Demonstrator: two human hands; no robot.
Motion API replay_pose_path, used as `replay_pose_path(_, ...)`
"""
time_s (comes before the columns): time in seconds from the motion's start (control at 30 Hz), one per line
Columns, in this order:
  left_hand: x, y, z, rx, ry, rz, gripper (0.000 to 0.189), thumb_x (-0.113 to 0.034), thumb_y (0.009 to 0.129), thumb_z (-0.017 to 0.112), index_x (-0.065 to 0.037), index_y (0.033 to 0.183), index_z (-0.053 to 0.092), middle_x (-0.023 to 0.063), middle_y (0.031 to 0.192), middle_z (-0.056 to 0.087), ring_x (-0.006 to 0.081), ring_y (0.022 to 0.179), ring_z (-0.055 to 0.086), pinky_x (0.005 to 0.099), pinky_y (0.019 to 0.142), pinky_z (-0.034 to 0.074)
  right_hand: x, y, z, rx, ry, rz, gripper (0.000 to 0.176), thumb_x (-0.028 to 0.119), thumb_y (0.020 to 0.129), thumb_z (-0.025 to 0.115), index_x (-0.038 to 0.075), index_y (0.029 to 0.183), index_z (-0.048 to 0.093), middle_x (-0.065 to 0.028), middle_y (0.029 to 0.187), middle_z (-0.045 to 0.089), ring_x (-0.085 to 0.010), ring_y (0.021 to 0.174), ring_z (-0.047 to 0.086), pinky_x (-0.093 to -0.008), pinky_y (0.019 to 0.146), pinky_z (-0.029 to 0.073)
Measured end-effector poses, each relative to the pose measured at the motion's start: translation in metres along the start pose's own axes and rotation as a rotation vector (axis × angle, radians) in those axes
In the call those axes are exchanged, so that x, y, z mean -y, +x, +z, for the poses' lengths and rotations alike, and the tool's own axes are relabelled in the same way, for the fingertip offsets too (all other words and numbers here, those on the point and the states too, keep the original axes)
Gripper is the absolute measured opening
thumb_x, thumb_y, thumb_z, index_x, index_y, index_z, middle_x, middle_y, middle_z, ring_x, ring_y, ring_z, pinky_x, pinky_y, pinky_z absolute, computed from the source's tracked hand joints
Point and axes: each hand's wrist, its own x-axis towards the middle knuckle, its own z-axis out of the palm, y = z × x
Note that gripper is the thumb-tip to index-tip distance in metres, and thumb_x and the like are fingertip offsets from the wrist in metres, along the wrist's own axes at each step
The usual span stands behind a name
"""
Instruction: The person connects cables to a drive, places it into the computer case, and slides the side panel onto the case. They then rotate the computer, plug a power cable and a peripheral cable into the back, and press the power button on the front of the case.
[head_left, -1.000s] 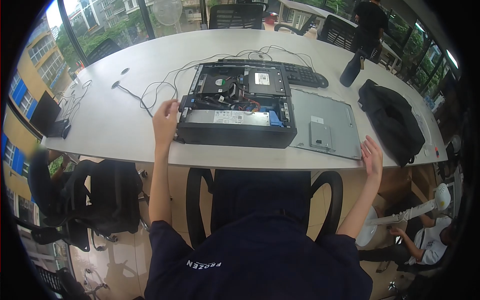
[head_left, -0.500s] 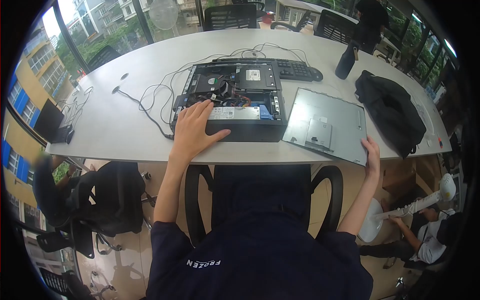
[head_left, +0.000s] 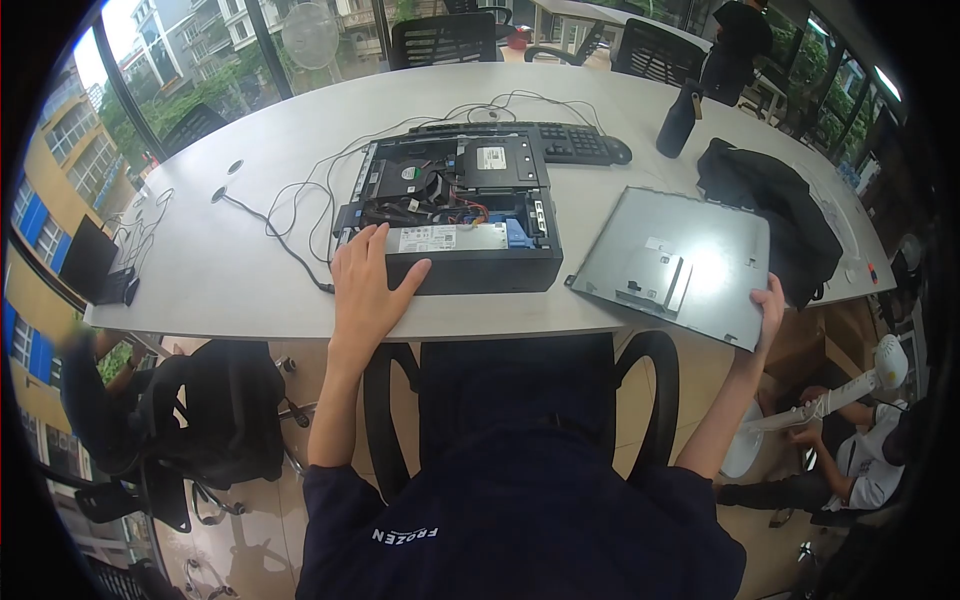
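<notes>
An opened desktop computer case (head_left: 470, 272) lies on the table, its drive, cables and silver power supply (head_left: 455, 238) exposed. My left hand (head_left: 368, 285) rests on its near left edge, fingers stretched out and thumb apart. Off to the right, my right hand (head_left: 766, 312) grips the near right corner of the computer's metal side cover (head_left: 640, 250). The cover is tilted, its shiny inner face toward me, and its near right part reaches past the table edge. The fingertips of that hand show on the panel's face; the rest lies partly behind it.
Behind the case lies a black keyboard (head_left: 570, 143). A dark bottle (head_left: 680, 122) and a black bag (head_left: 775, 205) stand at the right. Thin cables (head_left: 285, 205) run across the left side. A person with a white fan (head_left: 800, 415) sits at lower right.
My right hand has lifted and tilted the cover, shifting it a little to the right. My left hand stays on the case. The whole view has shifted slightly.
</notes>
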Motion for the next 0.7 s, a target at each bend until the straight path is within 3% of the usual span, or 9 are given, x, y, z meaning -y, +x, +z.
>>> replay_pose_path(0.13,-0.017,0.001,-0.003,-0.032,-0.043,0.134,0.059,-0.030,0.088,0.075,0.001,0.134,0.055,0.0210,0.137,0.052,0.0391,0.125,0.049,0.0505,0.108,0.034,0.032,-0.014,-0.006,-0.029,0.016,-0.125,0.044,0.017,0.075,0.055,-0.003,0.115,0.055,-0.0118,0.095,0.061,-0.0170,0.084,0.060,-0.0263,0.075,0.049)
replay_pose_path(0.27,-0.038,0.006,0.001,-0.031,-0.141,0.287,0.055,-0.017,0.087,0.074,-0.004,0.137,0.055,0.0170,0.139,0.053,0.0369,0.125,0.051,0.0459,0.105,0.039,0.062,-0.036,0.021,-0.189,0.200,-0.150,0.049,0.016,0.077,0.055,-0.002,0.122,0.050,-0.0146,0.107,0.060,-0.0241,0.090,0.064,-0.0288,0.081,0.053)
replay_pose_path(0.33,-0.047,0.009,0.002,0.017,-0.303,0.400,0.059,-0.013,0.085,0.076,-0.003,0.139,0.054,0.0167,0.141,0.052,0.0370,0.122,0.053,0.0431,0.102,0.042,0.064,-0.036,0.015,-0.156,0.263,-0.141,0.052,0.015,0.078,0.054,-0.001,0.126,0.048,-0.0176,0.113,0.060,-0.0291,0.095,0.067,-0.0329,0.083,0.057)
replay_pose_path(0.43,-0.071,0.014,-0.002,-0.072,-0.423,0.446,0.065,-0.012,0.083,0.078,-0.003,0.141,0.053,0.0182,0.140,0.053,0.0366,0.123,0.055,0.0433,0.103,0.045,0.070,-0.039,0.025,0.180,0.500,-0.018,0.056,0.014,0.077,0.054,-0.001,0.131,0.047,-0.0218,0.116,0.061,-0.0332,0.102,0.068,-0.0407,0.088,0.061)
replay_pose_path(0.53,-0.076,0.022,-0.006,-0.189,-0.508,0.464,0.067,-0.016,0.080,0.081,-0.004,0.140,0.054,0.0186,0.145,0.050,0.0357,0.129,0.053,0.0448,0.108,0.045,0.075,-0.055,0.075,0.241,0.560,0.073,0.056,0.014,0.077,0.053,-0.001,0.131,0.047,-0.0216,0.115,0.062,-0.0321,0.102,0.068,-0.0386,0.088,0.061)
replay_pose_path(0.6,-0.072,0.029,-0.007,-0.377,-0.433,0.612,0.058,-0.016,0.082,0.079,-0.004,0.135,0.057,0.0198,0.144,0.052,0.0364,0.129,0.053,0.0454,0.109,0.045,0.081,-0.069,0.114,0.300,0.574,0.146,0.055,0.015,0.078,0.053,-0.004,0.129,0.048,-0.0224,0.115,0.062,-0.0326,0.102,0.068,-0.0387,0.091,0.060)
replay_pose_path(0.63,-0.067,0.031,-0.012,-0.457,-0.349,0.664,0.036,-0.014,0.085,0.075,-0.004,0.117,0.062,0.0193,0.127,0.065,0.0356,0.117,0.063,0.0494,0.105,0.048,0.082,-0.074,0.129,0.356,0.584,0.219,0.054,0.017,0.079,0.052,-0.006,0.128,0.049,-0.0233,0.115,0.062,-0.0331,0.103,0.068,-0.0388,0.093,0.059)
replay_pose_path(0.67,-0.058,0.029,-0.012,-0.456,-0.342,0.665,0.036,-0.014,0.085,0.075,-0.004,0.117,0.062,0.0193,0.127,0.065,0.0356,0.117,0.063,0.0494,0.105,0.048,0.077,-0.075,0.137,0.358,0.589,0.220,0.054,0.017,0.079,0.052,-0.006,0.128,0.049,-0.0233,0.115,0.062,-0.0331,0.103,0.068,-0.0388,0.093,0.059)
replay_pose_path(0.7,-0.049,0.028,-0.011,-0.517,-0.502,0.690,0.025,-0.013,0.087,0.073,-0.005,0.107,0.060,0.0171,0.115,0.069,0.0340,0.108,0.067,0.0509,0.101,0.050,0.068,-0.076,0.145,0.394,0.578,0.303,0.058,0.018,0.077,0.052,-0.004,0.131,0.048,-0.0218,0.115,0.062,-0.0312,0.102,0.068,-0.0375,0.091,0.059)
